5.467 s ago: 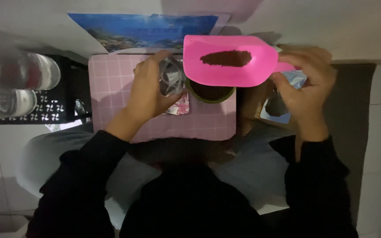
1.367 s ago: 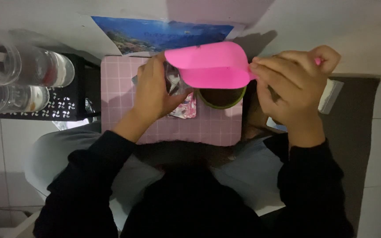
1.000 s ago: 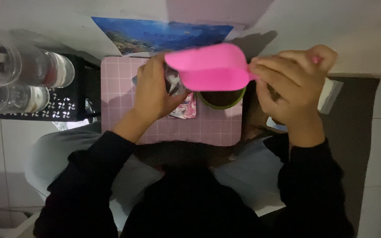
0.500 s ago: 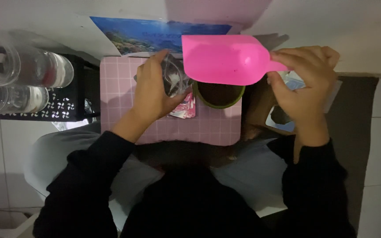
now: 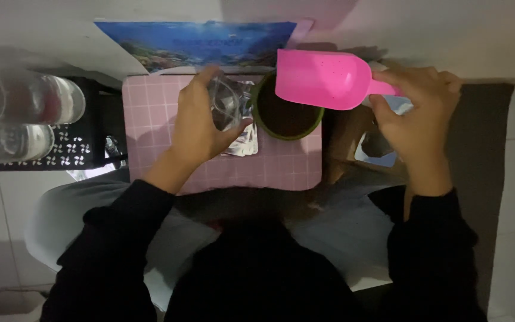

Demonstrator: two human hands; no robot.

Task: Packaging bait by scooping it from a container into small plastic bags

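The scene is viewed from one head-worn camera, aimed straight down, close above the pink mat [image 5: 156,113] and both arms.

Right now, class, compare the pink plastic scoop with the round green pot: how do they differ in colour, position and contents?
The pink plastic scoop is bright pink; the round green pot is dull olive green. The scoop is held in the air by the right hand, while the pot stands on the pink checked mat. The scoop looks empty apart from a few specks; the pot holds dark brown material. Both are open containers.
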